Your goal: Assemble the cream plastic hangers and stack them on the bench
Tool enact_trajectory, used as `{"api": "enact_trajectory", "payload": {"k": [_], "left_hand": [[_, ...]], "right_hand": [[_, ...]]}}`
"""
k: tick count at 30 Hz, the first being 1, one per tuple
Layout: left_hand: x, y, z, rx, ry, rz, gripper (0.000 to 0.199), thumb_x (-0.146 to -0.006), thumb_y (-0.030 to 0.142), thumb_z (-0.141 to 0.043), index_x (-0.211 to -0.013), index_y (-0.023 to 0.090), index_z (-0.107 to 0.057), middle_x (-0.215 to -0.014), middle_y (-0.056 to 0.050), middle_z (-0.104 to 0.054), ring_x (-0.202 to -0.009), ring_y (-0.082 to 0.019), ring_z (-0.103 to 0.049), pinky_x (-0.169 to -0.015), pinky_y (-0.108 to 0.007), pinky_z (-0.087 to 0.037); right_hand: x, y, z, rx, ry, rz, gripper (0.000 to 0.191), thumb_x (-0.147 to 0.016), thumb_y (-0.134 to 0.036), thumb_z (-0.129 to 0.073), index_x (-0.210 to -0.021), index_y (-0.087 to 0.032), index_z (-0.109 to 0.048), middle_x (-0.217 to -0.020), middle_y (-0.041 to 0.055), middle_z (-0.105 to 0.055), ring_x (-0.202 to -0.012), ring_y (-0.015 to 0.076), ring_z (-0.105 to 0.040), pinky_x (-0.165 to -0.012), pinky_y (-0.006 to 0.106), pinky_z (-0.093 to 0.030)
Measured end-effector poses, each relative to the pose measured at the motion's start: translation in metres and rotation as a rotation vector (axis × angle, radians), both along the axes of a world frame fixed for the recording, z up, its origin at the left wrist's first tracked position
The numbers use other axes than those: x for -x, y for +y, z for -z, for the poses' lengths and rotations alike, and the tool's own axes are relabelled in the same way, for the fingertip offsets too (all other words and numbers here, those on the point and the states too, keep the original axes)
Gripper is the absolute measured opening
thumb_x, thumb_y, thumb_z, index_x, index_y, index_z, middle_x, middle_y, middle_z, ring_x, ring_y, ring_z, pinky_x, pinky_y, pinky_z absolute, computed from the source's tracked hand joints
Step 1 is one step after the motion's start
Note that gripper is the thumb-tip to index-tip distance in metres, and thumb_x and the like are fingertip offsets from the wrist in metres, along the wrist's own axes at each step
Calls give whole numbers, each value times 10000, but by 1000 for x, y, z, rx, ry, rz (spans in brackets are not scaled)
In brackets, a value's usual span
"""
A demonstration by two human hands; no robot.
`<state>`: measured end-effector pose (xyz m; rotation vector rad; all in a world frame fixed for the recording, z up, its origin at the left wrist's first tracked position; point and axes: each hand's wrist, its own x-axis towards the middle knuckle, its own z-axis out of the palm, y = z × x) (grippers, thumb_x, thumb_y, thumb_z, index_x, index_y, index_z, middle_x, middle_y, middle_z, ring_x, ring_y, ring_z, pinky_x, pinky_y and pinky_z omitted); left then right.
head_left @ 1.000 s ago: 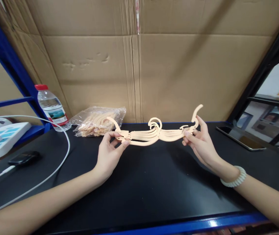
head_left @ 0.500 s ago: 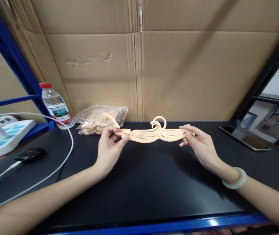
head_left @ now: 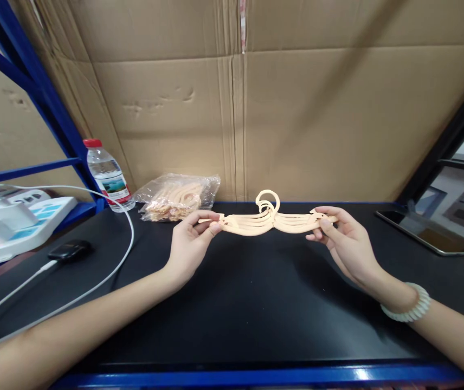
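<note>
A pale peach folding clothes hanger [head_left: 252, 223] is held level above the black table, its hook pointing up. It looks like several slats lying close together. My left hand [head_left: 193, 238] pinches its left end between thumb and fingers. At the opposite end my right hand [head_left: 346, 238] grips the tip, with thumb in front and fingers behind. The fingers partly cover both ends. Behind my left hand lies a clear plastic bag [head_left: 179, 197] with more peach plastic pieces in it.
A water bottle [head_left: 108, 176] with a red cap stands at the back left. Near it are a white power strip [head_left: 53, 216], a black device [head_left: 70, 250] and a looping white cable [head_left: 131, 238]. A phone or tablet [head_left: 423, 233] lies at right. Cardboard [head_left: 317, 119] walls the back.
At the hanger's left end, a curved arm that stuck up above my left hand now lies in line with the rest. The view has shifted slightly left.
</note>
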<state>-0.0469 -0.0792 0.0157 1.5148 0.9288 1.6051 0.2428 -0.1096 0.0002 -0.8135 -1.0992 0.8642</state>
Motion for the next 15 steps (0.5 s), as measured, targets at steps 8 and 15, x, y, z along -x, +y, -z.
{"api": "enact_trajectory", "payload": {"k": [8, 15], "left_hand": [[-14, -13, 1, 459, -400, 179, 168, -722, 156, -789, -865, 110, -713, -931, -58, -708, -946, -128, -652, -920, -222, -517], [-17, -21, -2, 495, -383, 220, 428, -657, 36, -799, -1055, 155, -696, -991, -40, -717, -855, -97, -669, -803, -174, -542]], "right_hand": [[13, -2, 0, -14, 56, 14, 315, -735, -339, -797, -955, -235, -596, -813, -33, -580, -599, 76, -557, -622, 278, -607], [19, -3, -1, 4, 83, 19, 336, -705, -328, -829, -938, -226, -609, -800, -24, -601, -618, 86, -573, -619, 265, -592]]}}
